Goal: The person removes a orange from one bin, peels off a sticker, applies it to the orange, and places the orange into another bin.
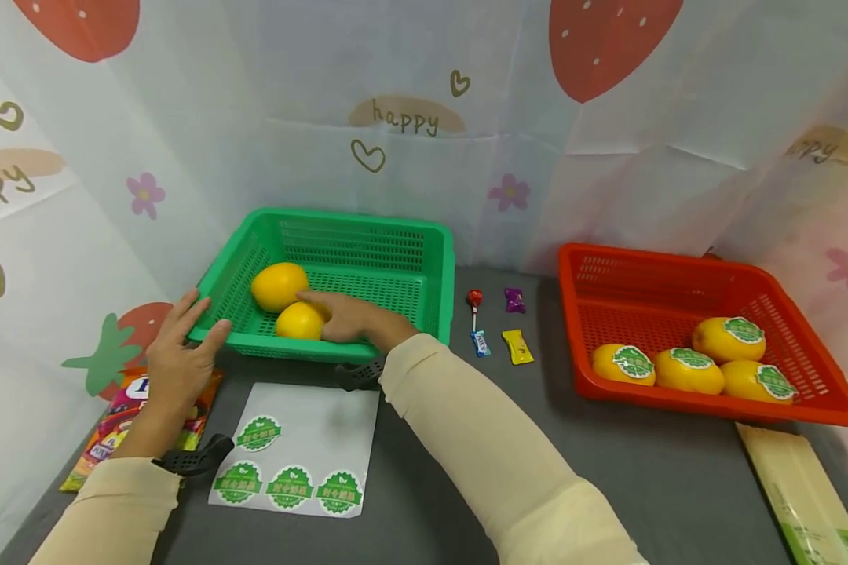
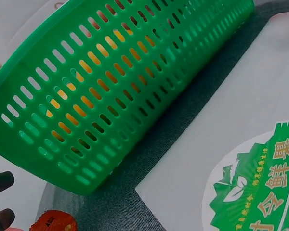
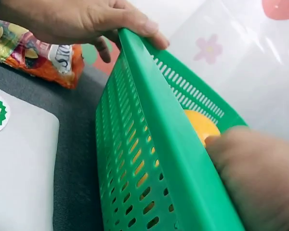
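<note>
A green basket [image 1: 367, 351] holds two oranges at its left end, the rear orange [image 1: 279, 286] close behind the front orange [image 1: 300, 322]. My right hand [image 1: 356, 318] reaches over the front wall and grips the front orange, index finger at its top and thumb at its right side. In the right wrist view this hand is blurred and partly behind the rim. My left hand [image 1: 180, 357] rests on the basket's front left corner, fingers fairly straight along the rim and thumb spread on the front side. Below the basket lies a white sheet [image 1: 318, 428] with several round green stickers [image 1: 290, 486].
At the right, a red basket [image 1: 678, 271] holds several stickered oranges [image 1: 728, 341]. Between the baskets lie a lollipop [image 1: 474, 300], a purple sweet [image 1: 514, 300] and a yellow sweet [image 1: 517, 346]. A colourful snack bag [image 1: 106, 447] lies under my left forearm, and a long pale packet [image 1: 798, 486] lies at far right.
</note>
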A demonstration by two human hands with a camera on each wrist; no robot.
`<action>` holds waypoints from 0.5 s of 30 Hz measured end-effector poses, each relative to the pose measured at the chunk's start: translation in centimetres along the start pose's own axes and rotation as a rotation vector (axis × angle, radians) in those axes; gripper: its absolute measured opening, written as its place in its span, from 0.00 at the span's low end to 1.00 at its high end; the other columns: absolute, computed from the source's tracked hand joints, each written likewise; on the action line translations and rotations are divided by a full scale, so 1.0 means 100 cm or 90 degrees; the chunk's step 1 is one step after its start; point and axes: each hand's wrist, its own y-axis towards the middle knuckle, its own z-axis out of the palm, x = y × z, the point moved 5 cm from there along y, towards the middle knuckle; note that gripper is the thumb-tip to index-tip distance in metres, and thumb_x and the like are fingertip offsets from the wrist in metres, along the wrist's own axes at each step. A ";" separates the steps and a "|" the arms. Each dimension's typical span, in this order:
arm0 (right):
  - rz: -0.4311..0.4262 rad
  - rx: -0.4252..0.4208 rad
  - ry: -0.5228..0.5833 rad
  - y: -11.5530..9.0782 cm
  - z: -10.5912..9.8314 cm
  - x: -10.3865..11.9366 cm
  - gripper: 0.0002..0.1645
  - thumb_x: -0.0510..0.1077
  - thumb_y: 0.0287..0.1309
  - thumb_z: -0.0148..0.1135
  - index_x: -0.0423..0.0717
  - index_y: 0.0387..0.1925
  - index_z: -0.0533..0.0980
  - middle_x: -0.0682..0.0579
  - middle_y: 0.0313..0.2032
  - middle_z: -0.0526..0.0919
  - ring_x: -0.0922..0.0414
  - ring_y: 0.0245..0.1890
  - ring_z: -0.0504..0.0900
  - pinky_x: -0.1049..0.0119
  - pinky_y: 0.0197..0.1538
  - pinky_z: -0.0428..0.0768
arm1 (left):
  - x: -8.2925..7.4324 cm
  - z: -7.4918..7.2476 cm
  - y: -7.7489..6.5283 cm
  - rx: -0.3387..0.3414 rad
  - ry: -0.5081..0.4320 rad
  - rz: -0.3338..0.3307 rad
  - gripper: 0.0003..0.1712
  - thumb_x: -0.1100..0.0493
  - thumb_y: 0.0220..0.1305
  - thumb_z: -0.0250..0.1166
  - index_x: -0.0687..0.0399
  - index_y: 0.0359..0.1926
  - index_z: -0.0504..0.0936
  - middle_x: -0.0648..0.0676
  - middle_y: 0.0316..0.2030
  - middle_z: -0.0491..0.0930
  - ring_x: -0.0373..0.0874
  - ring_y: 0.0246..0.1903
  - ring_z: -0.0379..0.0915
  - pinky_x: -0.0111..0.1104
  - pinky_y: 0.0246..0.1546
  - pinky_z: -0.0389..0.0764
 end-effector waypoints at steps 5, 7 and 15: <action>0.025 -0.015 -0.023 0.002 0.001 -0.004 0.39 0.41 0.62 0.64 0.51 0.71 0.59 0.46 0.67 0.63 0.50 0.63 0.65 0.57 0.61 0.66 | 0.001 -0.004 0.001 -0.006 -0.003 -0.003 0.29 0.56 0.67 0.63 0.61 0.66 0.71 0.53 0.69 0.61 0.46 0.69 0.51 0.41 0.65 0.56; 0.039 -0.024 -0.028 0.002 0.002 -0.005 0.40 0.48 0.62 0.65 0.51 0.71 0.58 0.46 0.67 0.65 0.50 0.63 0.66 0.56 0.60 0.67 | 0.001 -0.004 0.000 -0.003 -0.004 -0.010 0.29 0.55 0.68 0.63 0.60 0.66 0.71 0.52 0.70 0.61 0.46 0.69 0.50 0.42 0.66 0.55; 0.024 -0.075 0.017 0.005 0.005 0.000 0.45 0.56 0.56 0.68 0.51 0.70 0.60 0.49 0.55 0.73 0.54 0.46 0.74 0.60 0.46 0.73 | 0.003 0.000 -0.002 0.008 -0.013 -0.008 0.30 0.54 0.68 0.62 0.61 0.66 0.70 0.53 0.70 0.59 0.48 0.70 0.49 0.48 0.65 0.55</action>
